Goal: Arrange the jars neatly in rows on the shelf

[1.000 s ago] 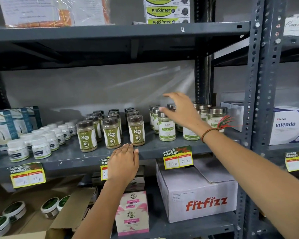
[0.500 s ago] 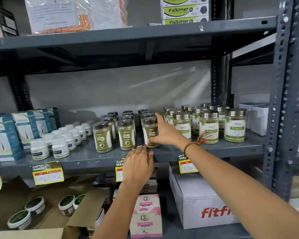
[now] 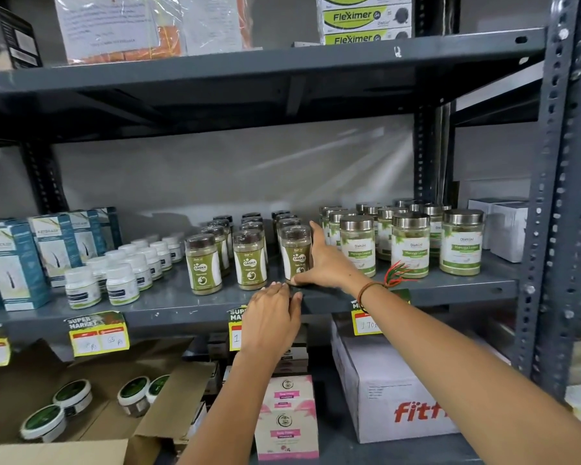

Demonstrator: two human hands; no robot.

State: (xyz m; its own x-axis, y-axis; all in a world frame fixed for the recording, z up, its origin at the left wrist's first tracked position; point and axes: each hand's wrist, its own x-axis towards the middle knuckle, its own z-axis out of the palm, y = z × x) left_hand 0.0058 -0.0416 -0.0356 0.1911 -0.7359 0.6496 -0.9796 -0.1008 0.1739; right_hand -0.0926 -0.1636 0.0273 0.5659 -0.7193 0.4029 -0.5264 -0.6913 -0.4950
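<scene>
Three rows of dark-lidded green Gaska jars stand mid-shelf; the front right one (image 3: 294, 253) has my right hand (image 3: 329, 266) against its right side, fingers pointing up along it and thumb at its base. The other front jars (image 3: 203, 263) (image 3: 250, 258) stand to its left. To the right, silver-lidded Moringa jars (image 3: 410, 246) stand in rows. My left hand (image 3: 270, 320) lies flat on the front edge of the grey shelf (image 3: 168, 303), holding nothing.
Small white bottles (image 3: 121, 283) and blue boxes (image 3: 14, 263) fill the shelf's left. White boxes (image 3: 507, 229) sit at the far right by the steel upright (image 3: 550, 196). Below are a fitfizz carton (image 3: 393, 391), pink boxes (image 3: 287, 421) and an open cardboard box (image 3: 91, 370) of tubs.
My right hand has moved left from the silver-lidded jars to the front right dark-lidded jar. My left hand has stayed on the shelf edge.
</scene>
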